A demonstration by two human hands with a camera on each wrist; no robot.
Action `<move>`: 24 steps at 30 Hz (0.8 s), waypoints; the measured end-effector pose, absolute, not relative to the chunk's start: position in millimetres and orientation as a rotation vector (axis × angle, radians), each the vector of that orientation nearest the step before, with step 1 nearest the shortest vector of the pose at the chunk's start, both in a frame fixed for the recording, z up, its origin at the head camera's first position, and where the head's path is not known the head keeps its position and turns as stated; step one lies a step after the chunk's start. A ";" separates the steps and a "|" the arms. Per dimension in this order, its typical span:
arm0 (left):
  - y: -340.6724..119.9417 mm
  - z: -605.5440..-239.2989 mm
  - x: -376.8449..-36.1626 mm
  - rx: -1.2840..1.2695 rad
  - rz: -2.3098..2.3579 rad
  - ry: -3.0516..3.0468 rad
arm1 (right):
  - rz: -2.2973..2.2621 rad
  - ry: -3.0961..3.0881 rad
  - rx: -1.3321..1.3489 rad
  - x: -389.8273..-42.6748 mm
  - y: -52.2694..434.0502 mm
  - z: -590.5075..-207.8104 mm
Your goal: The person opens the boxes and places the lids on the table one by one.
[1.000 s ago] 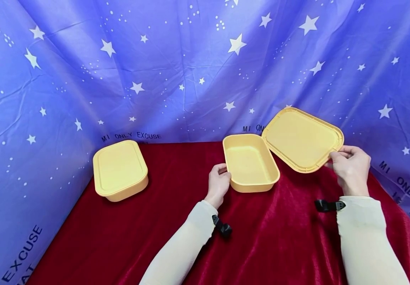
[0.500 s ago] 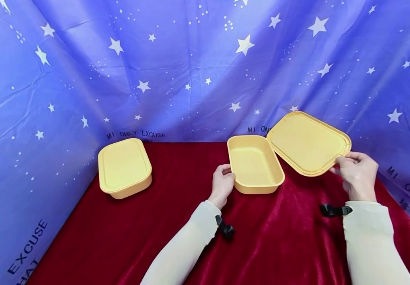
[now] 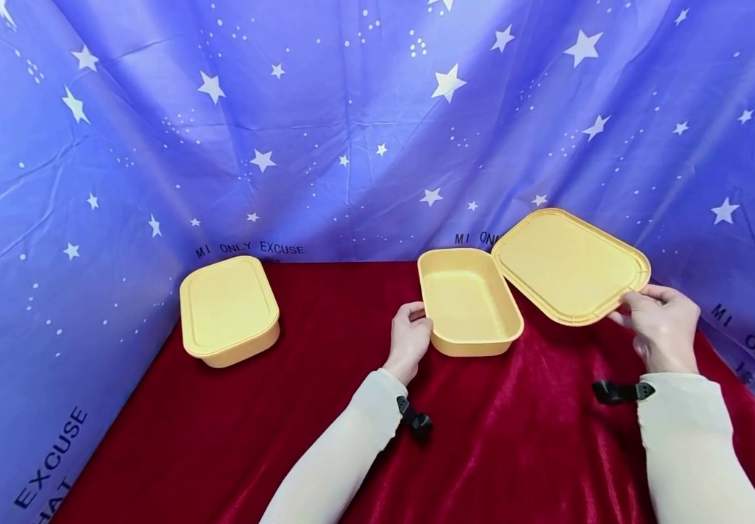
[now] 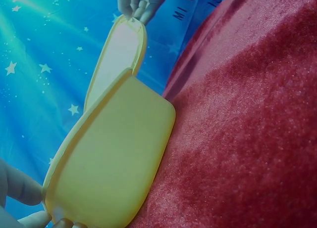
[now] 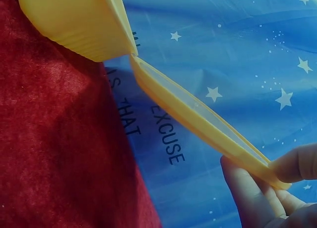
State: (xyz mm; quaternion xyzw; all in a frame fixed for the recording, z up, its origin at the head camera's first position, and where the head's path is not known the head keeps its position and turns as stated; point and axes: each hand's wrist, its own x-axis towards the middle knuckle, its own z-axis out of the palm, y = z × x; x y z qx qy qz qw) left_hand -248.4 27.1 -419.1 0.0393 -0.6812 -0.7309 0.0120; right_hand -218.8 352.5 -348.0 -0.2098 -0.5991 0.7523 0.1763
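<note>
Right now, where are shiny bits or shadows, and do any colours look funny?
Head view: shiny streaks on the red velvety cloth, soft shadows across the purple-blue star-printed curtain. Left wrist view: a bluish tint, and the yellow rounded plastic lid glares nearly white inside. Right wrist view: bluish too, with a dark shadow on the cloth.

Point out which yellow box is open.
The right box in the head view, gripped by the left hand: its inside shows. The left box is covered by a lid.
</note>
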 end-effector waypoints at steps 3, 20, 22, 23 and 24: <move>27.1 -420.0 -249.1 0.124 -2.281 -2.117 | 2.156 -1.661 -0.598 -218.4 353.4 -348.7; 27.3 -421.2 -250.5 0.118 -2.277 -2.136 | 2.226 -1.578 -0.657 -218.0 359.8 -355.9; 27.2 -421.1 -250.3 0.122 -2.281 -2.133 | 2.250 -1.553 -0.656 -217.6 360.9 -357.6; 26.9 -420.5 -249.9 0.126 -2.288 -2.131 | 2.264 -1.537 -0.648 -217.3 361.2 -358.4; 26.6 -420.0 -249.6 0.130 -2.288 -2.129 | 2.274 -1.527 -0.649 -216.9 361.3 -359.2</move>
